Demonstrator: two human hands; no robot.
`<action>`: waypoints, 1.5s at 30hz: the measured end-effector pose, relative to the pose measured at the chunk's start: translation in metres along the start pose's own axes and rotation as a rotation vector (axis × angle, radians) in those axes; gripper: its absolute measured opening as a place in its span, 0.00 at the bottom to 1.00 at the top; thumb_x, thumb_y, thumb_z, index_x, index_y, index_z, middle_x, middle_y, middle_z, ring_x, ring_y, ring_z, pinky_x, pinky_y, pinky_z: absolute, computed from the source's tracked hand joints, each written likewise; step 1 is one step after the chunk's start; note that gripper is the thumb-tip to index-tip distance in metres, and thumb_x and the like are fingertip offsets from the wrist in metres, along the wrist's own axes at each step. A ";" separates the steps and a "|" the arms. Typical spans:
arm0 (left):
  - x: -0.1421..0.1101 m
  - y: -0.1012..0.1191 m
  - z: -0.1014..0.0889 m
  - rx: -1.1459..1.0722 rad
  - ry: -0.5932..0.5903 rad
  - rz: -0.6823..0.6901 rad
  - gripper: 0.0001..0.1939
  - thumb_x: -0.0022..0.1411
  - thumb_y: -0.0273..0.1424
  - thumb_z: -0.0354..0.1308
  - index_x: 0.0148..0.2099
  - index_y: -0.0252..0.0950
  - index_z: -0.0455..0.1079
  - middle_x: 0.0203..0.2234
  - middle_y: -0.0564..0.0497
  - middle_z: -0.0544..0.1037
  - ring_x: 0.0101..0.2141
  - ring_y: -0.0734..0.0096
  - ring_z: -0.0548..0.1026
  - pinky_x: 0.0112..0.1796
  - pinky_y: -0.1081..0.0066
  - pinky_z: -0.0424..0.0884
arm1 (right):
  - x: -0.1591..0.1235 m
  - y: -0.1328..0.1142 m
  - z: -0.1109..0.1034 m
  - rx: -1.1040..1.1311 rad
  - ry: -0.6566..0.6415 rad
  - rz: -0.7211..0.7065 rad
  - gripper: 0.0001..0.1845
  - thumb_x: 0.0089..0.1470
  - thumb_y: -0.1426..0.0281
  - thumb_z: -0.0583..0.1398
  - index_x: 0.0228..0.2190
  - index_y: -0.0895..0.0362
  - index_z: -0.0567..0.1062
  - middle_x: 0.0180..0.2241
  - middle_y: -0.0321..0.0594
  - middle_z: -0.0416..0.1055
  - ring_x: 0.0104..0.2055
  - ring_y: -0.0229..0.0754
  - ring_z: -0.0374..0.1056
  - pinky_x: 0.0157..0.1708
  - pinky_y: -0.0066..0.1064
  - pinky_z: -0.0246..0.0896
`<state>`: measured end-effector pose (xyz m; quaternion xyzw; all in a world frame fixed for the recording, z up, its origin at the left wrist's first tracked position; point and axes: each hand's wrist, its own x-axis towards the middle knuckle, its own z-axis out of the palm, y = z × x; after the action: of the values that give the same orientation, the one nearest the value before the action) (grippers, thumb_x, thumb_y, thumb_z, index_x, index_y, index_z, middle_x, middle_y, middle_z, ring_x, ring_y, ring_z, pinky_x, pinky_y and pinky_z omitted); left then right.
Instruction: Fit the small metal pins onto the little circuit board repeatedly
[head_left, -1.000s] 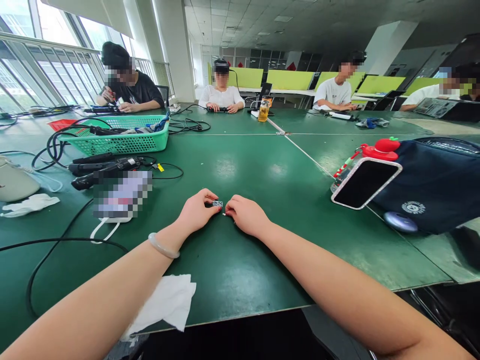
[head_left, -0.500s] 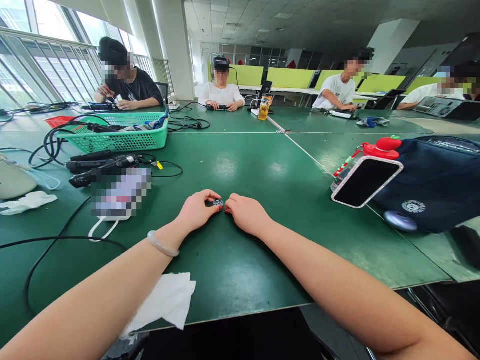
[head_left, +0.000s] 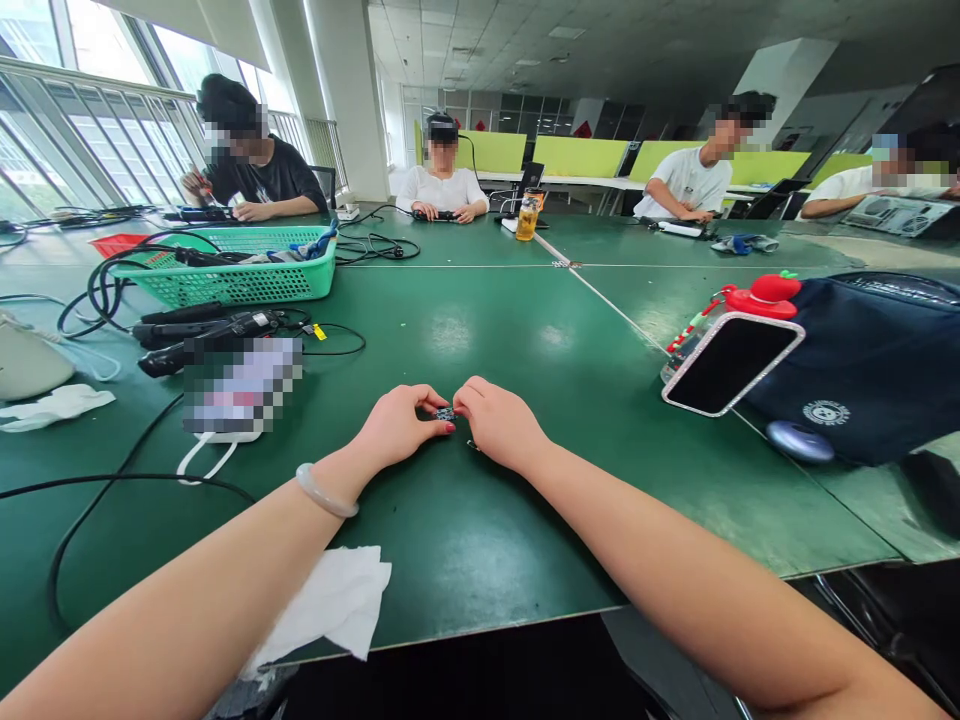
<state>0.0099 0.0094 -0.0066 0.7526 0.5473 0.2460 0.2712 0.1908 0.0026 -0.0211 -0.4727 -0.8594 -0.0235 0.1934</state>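
Observation:
My left hand [head_left: 405,425] pinches a small dark-and-white patterned piece [head_left: 445,413] between thumb and fingers, just over the green table. Its fine pattern resembles a circuit board, but it is too small to name surely. Close against its right edge are the bent, closed fingertips of my right hand [head_left: 491,420]; what they grip is hidden. Under the right hand's near side shows a tiny dark-and-white thing [head_left: 473,445]. Whether the curled fingers hold it or it lies on the table, I cannot tell.
Left on the green table [head_left: 480,530] are a phone [head_left: 244,385], black devices [head_left: 206,335] with cables and a green basket [head_left: 232,285]. A tissue [head_left: 349,600] lies near the front edge. Rightward stand a propped phone [head_left: 735,365] and dark bag [head_left: 862,370]. Several people sit beyond.
My right fingertips have come in against the patterned piece, which now looks darker and turned. The tiny thing near the right hand shows lower, by the palm. A person at right has leaned rightward.

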 end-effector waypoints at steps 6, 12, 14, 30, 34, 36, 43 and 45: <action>-0.001 0.004 0.000 -0.001 -0.012 0.026 0.13 0.45 0.41 0.64 0.33 0.40 0.73 0.32 0.52 0.78 0.37 0.62 0.74 0.41 0.64 0.69 | 0.001 -0.003 0.001 -0.045 0.010 -0.047 0.10 0.61 0.73 0.50 0.35 0.58 0.71 0.36 0.41 0.67 0.34 0.37 0.63 0.32 0.28 0.54; -0.001 0.004 0.000 -0.007 -0.010 0.043 0.13 0.45 0.40 0.65 0.33 0.41 0.73 0.32 0.53 0.78 0.38 0.63 0.74 0.42 0.65 0.68 | 0.000 -0.004 0.000 -0.057 -0.006 -0.072 0.11 0.61 0.71 0.50 0.35 0.58 0.72 0.36 0.41 0.68 0.35 0.37 0.63 0.33 0.28 0.54; -0.001 0.003 0.000 -0.018 -0.015 0.037 0.12 0.46 0.39 0.64 0.34 0.41 0.73 0.32 0.53 0.78 0.37 0.64 0.74 0.42 0.65 0.68 | 0.000 -0.004 -0.002 -0.023 0.004 -0.061 0.12 0.62 0.70 0.50 0.36 0.58 0.72 0.37 0.41 0.68 0.35 0.37 0.64 0.33 0.28 0.55; 0.008 -0.016 -0.001 -0.091 0.207 -0.123 0.14 0.51 0.38 0.60 0.40 0.39 0.72 0.36 0.50 0.79 0.39 0.65 0.75 0.41 0.66 0.68 | -0.006 -0.024 -0.002 0.012 -0.147 -0.169 0.18 0.61 0.67 0.51 0.51 0.49 0.71 0.36 0.39 0.67 0.32 0.36 0.61 0.30 0.29 0.53; 0.007 -0.014 -0.001 -0.075 0.187 -0.106 0.14 0.51 0.38 0.61 0.40 0.40 0.72 0.36 0.50 0.79 0.40 0.64 0.75 0.42 0.65 0.68 | -0.004 -0.021 -0.002 0.035 -0.169 -0.127 0.14 0.61 0.65 0.53 0.44 0.47 0.76 0.35 0.38 0.66 0.32 0.35 0.62 0.30 0.28 0.52; 0.006 -0.012 -0.001 -0.073 0.173 -0.093 0.14 0.51 0.38 0.61 0.40 0.40 0.72 0.37 0.50 0.79 0.40 0.64 0.75 0.42 0.65 0.68 | -0.004 -0.019 -0.003 0.043 -0.164 -0.095 0.13 0.60 0.65 0.54 0.37 0.49 0.79 0.33 0.37 0.67 0.33 0.35 0.62 0.30 0.28 0.52; 0.004 -0.005 -0.001 -0.083 0.117 -0.026 0.13 0.49 0.37 0.63 0.38 0.39 0.72 0.38 0.50 0.79 0.40 0.63 0.75 0.45 0.62 0.67 | -0.002 -0.002 -0.010 0.092 -0.023 0.070 0.10 0.59 0.66 0.55 0.34 0.56 0.76 0.36 0.38 0.69 0.35 0.35 0.65 0.34 0.27 0.55; 0.003 -0.003 -0.001 -0.090 0.113 -0.007 0.13 0.48 0.38 0.64 0.36 0.39 0.72 0.37 0.50 0.79 0.39 0.63 0.75 0.44 0.62 0.67 | -0.002 0.000 -0.011 0.106 0.044 0.083 0.10 0.59 0.66 0.55 0.34 0.56 0.75 0.36 0.37 0.70 0.35 0.35 0.65 0.34 0.26 0.55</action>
<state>0.0085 0.0134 -0.0080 0.7228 0.5526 0.3113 0.2743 0.1955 -0.0013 -0.0121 -0.4964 -0.8346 0.0199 0.2379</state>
